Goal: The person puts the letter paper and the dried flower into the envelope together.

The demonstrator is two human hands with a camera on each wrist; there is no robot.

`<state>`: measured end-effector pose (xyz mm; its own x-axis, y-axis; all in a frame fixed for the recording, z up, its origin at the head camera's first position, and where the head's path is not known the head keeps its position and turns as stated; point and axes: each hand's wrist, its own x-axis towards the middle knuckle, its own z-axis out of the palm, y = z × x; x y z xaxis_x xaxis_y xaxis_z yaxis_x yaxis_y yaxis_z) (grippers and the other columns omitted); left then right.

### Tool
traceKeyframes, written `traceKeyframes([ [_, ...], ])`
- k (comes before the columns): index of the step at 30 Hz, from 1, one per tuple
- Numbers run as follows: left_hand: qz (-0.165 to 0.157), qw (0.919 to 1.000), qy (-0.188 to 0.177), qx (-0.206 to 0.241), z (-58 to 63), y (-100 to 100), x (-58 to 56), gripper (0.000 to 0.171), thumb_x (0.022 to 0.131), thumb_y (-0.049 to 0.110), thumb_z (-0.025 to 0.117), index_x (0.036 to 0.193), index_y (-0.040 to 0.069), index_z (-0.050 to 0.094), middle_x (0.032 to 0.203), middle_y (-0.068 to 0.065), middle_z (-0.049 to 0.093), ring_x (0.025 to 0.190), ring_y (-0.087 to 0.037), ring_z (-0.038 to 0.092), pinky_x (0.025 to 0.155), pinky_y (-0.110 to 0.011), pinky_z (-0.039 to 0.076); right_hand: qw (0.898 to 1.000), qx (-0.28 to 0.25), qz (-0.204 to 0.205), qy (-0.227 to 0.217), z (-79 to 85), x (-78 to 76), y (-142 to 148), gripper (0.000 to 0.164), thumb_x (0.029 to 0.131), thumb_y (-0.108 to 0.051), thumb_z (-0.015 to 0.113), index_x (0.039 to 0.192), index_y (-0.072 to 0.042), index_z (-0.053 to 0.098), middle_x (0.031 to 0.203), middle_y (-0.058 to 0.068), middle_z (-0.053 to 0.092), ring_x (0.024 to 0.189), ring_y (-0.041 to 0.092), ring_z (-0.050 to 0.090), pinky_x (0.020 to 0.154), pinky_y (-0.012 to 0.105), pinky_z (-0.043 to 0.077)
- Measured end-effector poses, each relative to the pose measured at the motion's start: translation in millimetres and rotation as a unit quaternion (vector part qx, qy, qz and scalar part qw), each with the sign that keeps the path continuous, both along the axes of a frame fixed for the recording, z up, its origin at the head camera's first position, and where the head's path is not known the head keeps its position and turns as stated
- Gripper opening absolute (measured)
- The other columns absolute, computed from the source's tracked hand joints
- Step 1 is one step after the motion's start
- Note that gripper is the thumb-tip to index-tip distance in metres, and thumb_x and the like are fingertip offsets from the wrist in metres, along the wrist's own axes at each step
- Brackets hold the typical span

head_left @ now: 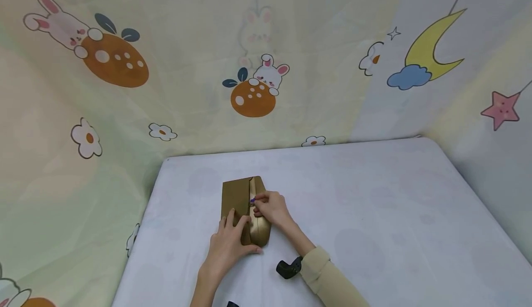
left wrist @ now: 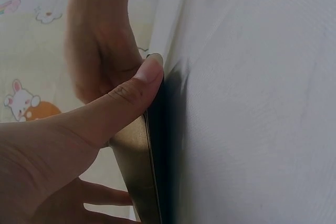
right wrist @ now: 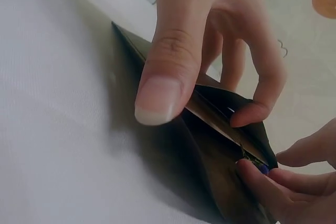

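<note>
A gold-brown paper envelope (head_left: 235,193) lies on the white-covered table, its rounded flap (head_left: 261,234) on the right side. With thumb and fingers spread across its lower part, my left hand (head_left: 226,247) holds the envelope; the thumb is at the near edge in the left wrist view. My right hand (head_left: 272,207) pinches a small blue-purple piece with a thin dark stem-like part (right wrist: 264,169) at the opening beside the flap. In the right wrist view the envelope's mouth (right wrist: 210,145) gapes between its layers. I cannot tell what the small piece is.
A white cloth with faint spots covers the table (head_left: 374,214). Behind it hangs a fabric backdrop (head_left: 195,67) printed with rabbits, flowers and a moon. A black device (head_left: 288,268) sits at the right wrist, by the beige sleeve (head_left: 332,279).
</note>
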<state>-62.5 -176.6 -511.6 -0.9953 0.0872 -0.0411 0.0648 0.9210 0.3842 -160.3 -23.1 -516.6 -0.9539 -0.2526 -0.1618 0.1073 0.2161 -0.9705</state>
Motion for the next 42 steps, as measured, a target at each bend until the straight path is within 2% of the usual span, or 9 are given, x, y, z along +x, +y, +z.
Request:
traceKeyframes([
  [3,-0.001,1.0000,-0.002,0.004,-0.5,-0.8,0.1,0.077,0.064,0.062,0.089,0.125,0.028,0.058,0.155,-0.029,0.040,0.133,-0.053,0.048,0.073,-0.064,0.054,1.000,-0.013,0.007,-0.003,0.1,0.1,-2.5,0.029,0.097,0.004,0.058,0.124,0.014,0.064,0.108,0.027,0.073,0.089,0.034,0.077,0.075,0.033,0.063],
  [9,0.001,0.9999,-0.002,0.012,-0.7,-1.1,-0.1,0.076,0.064,0.061,0.090,0.124,0.029,0.057,0.156,-0.029,0.040,0.135,-0.053,0.047,0.075,-0.066,0.053,0.996,-0.070,0.034,-0.043,-6.1,-1.8,-7.9,0.041,0.101,0.006,0.050,0.141,0.011,0.050,0.131,0.031,0.063,0.114,0.038,0.069,0.090,0.037,0.060],
  [14,-0.002,1.0000,0.001,0.004,-2.1,-1.5,-0.5,0.076,0.064,0.061,0.089,0.124,0.029,0.057,0.156,-0.029,0.040,0.135,-0.053,0.047,0.073,-0.066,0.053,0.990,-0.113,0.038,-0.074,-10.9,-4.0,-9.1,0.044,0.102,0.004,0.049,0.146,0.010,0.045,0.139,0.033,0.057,0.122,0.041,0.063,0.097,0.039,0.057],
  [18,-0.004,1.0000,0.004,0.002,-2.1,-0.7,-0.5,0.076,0.063,0.061,0.090,0.124,0.029,0.057,0.155,-0.029,0.040,0.135,-0.053,0.047,0.072,-0.065,0.054,0.988,-0.123,0.030,-0.085,-11.0,-3.8,-7.8,0.044,0.102,0.004,0.049,0.145,0.009,0.046,0.139,0.031,0.058,0.121,0.040,0.065,0.097,0.037,0.057],
  [24,0.000,1.0000,0.001,0.004,-0.4,0.1,0.0,0.076,0.063,0.061,0.090,0.123,0.029,0.058,0.155,-0.029,0.041,0.134,-0.052,0.047,0.072,-0.064,0.053,0.989,-0.127,0.001,-0.071,-8.8,-3.2,-5.5,0.037,0.102,0.004,0.051,0.138,0.012,0.052,0.124,0.030,0.066,0.107,0.036,0.072,0.089,0.035,0.060],
  [27,0.001,1.0000,0.001,0.002,-0.4,0.3,0.0,0.076,0.063,0.061,0.090,0.124,0.028,0.058,0.155,-0.029,0.041,0.134,-0.052,0.047,0.072,-0.064,0.053,0.989,-0.132,-0.003,-0.073,-8.0,-2.3,-5.4,0.035,0.103,0.003,0.051,0.136,0.012,0.053,0.122,0.030,0.067,0.104,0.035,0.073,0.088,0.035,0.060],
  [34,-0.002,1.0000,0.003,0.002,-2.6,-0.4,-0.3,0.078,0.063,0.062,0.089,0.126,0.028,0.058,0.155,-0.029,0.040,0.134,-0.052,0.047,0.072,-0.064,0.054,0.987,-0.131,0.013,-0.088,-7.0,0.9,-9.8,0.034,0.102,0.006,0.049,0.135,0.012,0.053,0.127,0.032,0.063,0.111,0.041,0.068,0.089,0.037,0.060],
  [42,-0.001,0.9999,0.010,-0.005,-2.0,-1.9,-0.4,0.078,0.064,0.061,0.090,0.126,0.027,0.059,0.154,-0.029,0.041,0.133,-0.053,0.048,0.071,-0.063,0.054,0.988,-0.133,0.005,-0.085,-6.3,2.1,-9.7,0.036,0.101,0.006,0.049,0.136,0.013,0.052,0.126,0.033,0.065,0.110,0.043,0.069,0.088,0.040,0.061],
])
